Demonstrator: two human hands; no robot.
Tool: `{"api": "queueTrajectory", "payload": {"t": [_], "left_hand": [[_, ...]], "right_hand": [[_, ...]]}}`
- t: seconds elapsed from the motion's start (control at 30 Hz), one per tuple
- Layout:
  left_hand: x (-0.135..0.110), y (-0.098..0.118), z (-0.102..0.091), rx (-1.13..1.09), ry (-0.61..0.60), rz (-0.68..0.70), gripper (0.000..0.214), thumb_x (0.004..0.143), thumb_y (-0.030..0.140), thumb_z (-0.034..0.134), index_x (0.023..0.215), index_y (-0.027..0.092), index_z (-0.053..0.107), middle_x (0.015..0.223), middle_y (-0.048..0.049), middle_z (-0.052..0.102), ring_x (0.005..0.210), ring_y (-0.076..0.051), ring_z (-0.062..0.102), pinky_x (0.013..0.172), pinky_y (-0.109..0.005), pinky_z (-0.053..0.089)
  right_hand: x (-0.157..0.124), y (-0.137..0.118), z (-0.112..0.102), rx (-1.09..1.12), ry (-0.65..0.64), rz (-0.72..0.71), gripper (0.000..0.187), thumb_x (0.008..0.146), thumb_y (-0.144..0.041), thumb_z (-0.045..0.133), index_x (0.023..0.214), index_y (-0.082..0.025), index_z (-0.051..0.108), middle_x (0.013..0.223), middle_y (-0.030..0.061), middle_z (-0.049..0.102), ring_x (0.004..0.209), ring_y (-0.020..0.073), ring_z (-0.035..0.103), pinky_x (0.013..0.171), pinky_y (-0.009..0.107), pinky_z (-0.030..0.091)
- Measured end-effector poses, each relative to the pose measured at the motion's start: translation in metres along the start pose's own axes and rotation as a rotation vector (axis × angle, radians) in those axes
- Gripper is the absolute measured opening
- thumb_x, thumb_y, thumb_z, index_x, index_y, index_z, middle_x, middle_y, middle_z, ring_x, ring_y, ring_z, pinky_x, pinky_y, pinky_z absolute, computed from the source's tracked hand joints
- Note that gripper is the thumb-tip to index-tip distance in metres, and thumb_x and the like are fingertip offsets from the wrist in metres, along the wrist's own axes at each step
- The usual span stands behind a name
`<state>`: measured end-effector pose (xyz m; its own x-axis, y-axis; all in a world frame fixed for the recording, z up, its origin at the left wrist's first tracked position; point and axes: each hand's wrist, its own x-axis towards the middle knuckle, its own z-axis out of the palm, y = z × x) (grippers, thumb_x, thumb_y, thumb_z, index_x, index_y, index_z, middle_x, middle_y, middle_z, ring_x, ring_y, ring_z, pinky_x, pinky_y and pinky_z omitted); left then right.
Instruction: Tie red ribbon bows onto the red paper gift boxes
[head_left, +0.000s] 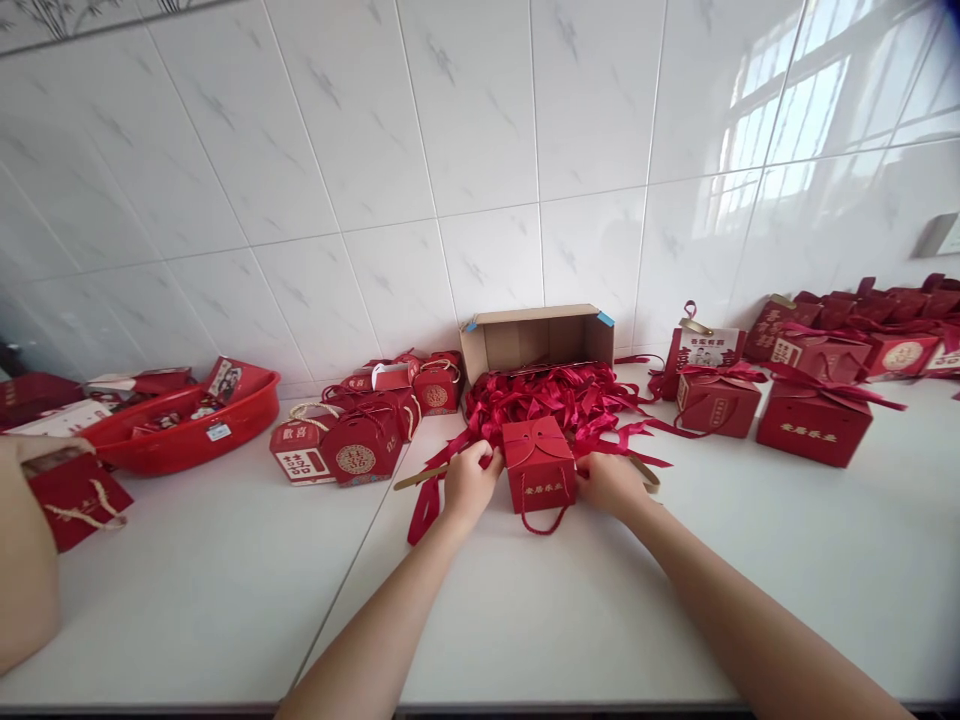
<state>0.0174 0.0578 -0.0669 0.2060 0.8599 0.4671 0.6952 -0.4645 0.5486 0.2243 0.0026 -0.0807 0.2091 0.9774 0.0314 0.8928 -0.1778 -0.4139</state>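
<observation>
A small red gift box (539,465) with gold lettering stands on the white counter (225,590) in front of me. My left hand (469,482) is closed at the box's left side, pinching a red ribbon (429,497) that trails down to the left. My right hand (611,483) is closed against the box's right side, gripping it; its fingers are partly hidden behind the box. A heap of loose red ribbons (570,398) lies just behind the box.
An open cardboard carton (537,338) lies on its side against the tiled wall. Several red gift boxes (360,435) sit at the left, more finished boxes (814,420) at the right. A red basin (184,425) holds packets at far left, near a brown bag (26,560).
</observation>
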Motion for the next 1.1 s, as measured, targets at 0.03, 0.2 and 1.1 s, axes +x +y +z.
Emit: {"api": "queueTrajectory", "payload": {"t": [0.03, 0.2, 1.1], "left_hand": [[0.000, 0.000, 0.000, 0.005, -0.007, -0.005, 0.031, 0.083, 0.031, 0.045, 0.055, 0.019, 0.038, 0.051, 0.0057, 0.038, 0.050, -0.009, 0.031, 0.050, -0.022, 0.021], [-0.002, 0.001, 0.001, 0.052, -0.081, -0.018, 0.022, 0.082, 0.027, 0.048, 0.062, 0.018, 0.050, 0.058, 0.0021, 0.053, 0.053, -0.011, 0.042, 0.050, -0.022, 0.024], [0.002, -0.010, -0.007, 0.170, -0.226, -0.075, 0.012, 0.075, 0.021, 0.055, 0.064, 0.019, 0.058, 0.060, -0.0016, 0.059, 0.058, -0.015, 0.053, 0.051, -0.024, 0.023]], "right_hand": [[0.000, 0.000, 0.000, 0.008, 0.006, 0.001, 0.019, 0.077, -0.022, 0.053, 0.059, -0.018, 0.057, 0.063, 0.0032, 0.060, 0.059, 0.0150, 0.052, 0.049, 0.024, 0.025], [-0.001, -0.002, -0.002, 0.071, 0.063, -0.002, 0.021, 0.078, -0.022, 0.051, 0.057, -0.019, 0.052, 0.059, 0.0011, 0.058, 0.053, 0.0129, 0.046, 0.047, 0.024, 0.023], [0.000, -0.002, -0.014, 0.272, 0.100, 0.095, 0.034, 0.083, -0.038, 0.046, 0.055, -0.020, 0.042, 0.054, -0.0017, 0.051, 0.050, 0.0119, 0.043, 0.044, 0.023, 0.024]]}}
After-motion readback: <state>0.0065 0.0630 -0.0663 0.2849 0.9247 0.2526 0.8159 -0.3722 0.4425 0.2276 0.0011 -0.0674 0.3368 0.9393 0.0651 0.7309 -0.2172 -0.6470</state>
